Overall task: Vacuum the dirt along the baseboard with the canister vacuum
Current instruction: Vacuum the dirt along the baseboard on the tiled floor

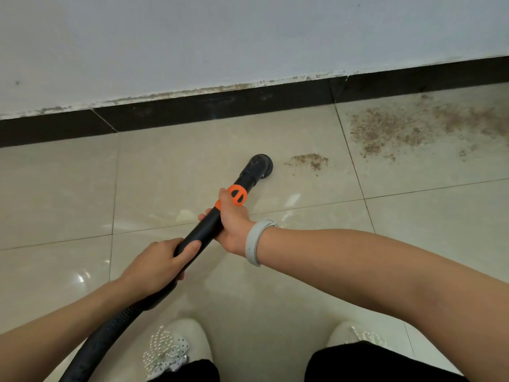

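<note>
- Down by the feet, two pale shoes (190,346) with bead trim stand on the tile floor (68,188), and the ribbed hose (110,334) trails off past the left one toward the bottom edge; the canister itself is out of sight.
- Left hand (157,260) wraps round the lower end of the black wand (203,230), fingers curled tight over it.
- Right hand (234,224), a grey band (254,241) on its wrist, grips the wand higher up, just below the orange collar (237,194).
- Round nozzle (260,166) sits on the tile, a little short of the baseboard (192,108), not against it.
- Just to the nozzle's right lies a small patch of dirt (309,160), near but untouched.
- Farther right, a much bigger spread of grit (385,130) runs toward the baseboard and off toward the frame edge.
- Tiles to the nozzle's left look clean, so I'd judge the job partly done, with most of the visible dirt left on the right.
- Beyond it all, the wall (248,37) has a crusty line above the baseboard.
</note>
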Available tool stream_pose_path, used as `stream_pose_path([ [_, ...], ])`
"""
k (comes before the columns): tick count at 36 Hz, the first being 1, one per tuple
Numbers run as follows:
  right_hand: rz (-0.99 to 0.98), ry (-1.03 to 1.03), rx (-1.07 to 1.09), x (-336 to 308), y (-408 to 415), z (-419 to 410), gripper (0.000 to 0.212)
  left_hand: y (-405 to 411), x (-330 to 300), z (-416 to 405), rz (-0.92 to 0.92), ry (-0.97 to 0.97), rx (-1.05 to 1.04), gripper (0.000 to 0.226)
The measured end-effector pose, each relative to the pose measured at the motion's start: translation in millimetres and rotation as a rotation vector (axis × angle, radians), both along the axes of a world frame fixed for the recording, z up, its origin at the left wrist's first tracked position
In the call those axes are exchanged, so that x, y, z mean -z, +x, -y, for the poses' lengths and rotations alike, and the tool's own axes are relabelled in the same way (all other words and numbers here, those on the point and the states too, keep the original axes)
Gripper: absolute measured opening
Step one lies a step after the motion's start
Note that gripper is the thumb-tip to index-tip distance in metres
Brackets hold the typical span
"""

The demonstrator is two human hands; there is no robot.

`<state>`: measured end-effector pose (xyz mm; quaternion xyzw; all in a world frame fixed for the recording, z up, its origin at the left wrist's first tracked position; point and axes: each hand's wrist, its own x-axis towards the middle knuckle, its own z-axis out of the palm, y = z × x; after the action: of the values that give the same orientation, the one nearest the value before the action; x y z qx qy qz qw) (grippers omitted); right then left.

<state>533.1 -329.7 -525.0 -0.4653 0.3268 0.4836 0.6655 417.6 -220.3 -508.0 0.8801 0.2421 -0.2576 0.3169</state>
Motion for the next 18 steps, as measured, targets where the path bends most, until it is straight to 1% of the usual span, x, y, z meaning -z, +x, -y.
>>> stream_pose_path([
  [9,0.056,-0.084,0.106,-1.5,34.8,37.6,0.029,43.4,9.5,32.2,0.034,-0.126,0.028,0.049],
  [12,0.068,-0.107,0.148,-2.7,46.6,46.8,0.029,59.3,11.8,39.9,0.040,-0.138,0.043,0.052],
  [18,0.053,-0.130,0.220,0.7,56.8,63.8,0.030,73.3,16.7,55.0,0.052,-0.127,0.102,0.051],
])
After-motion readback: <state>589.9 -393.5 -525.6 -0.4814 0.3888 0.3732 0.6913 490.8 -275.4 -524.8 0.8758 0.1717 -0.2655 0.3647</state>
